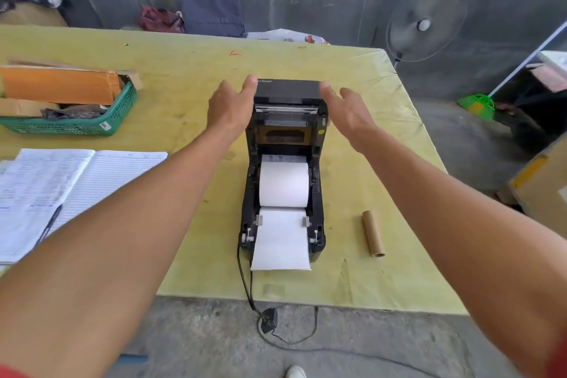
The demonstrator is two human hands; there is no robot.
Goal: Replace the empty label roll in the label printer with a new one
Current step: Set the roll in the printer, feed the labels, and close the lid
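Note:
A black label printer (pixel 319 193) stands in the middle of the yellow-green table (pixel 190 77), its lid (pixel 287 92) raised upright at the far end. A full white label roll (pixel 283 184) lies in the bay, and its paper (pixel 280 242) runs out over the front edge. The empty brown cardboard core (pixel 372 233) lies on the table to the printer's right. My left hand (pixel 230 107) is beside the lid's left edge, fingers spread, fingertips at its top corner. My right hand (pixel 346 110) is at the lid's right edge, also spread. Neither hand holds anything.
A green basket (pixel 76 124) with cardboard boxes sits at the far left. An open lined notebook (pixel 61 190) with a pen lies at the near left. The printer's black cable (pixel 245 282) drops over the front table edge to an adapter on the floor. A fan (pixel 425 21) stands behind the table's right corner.

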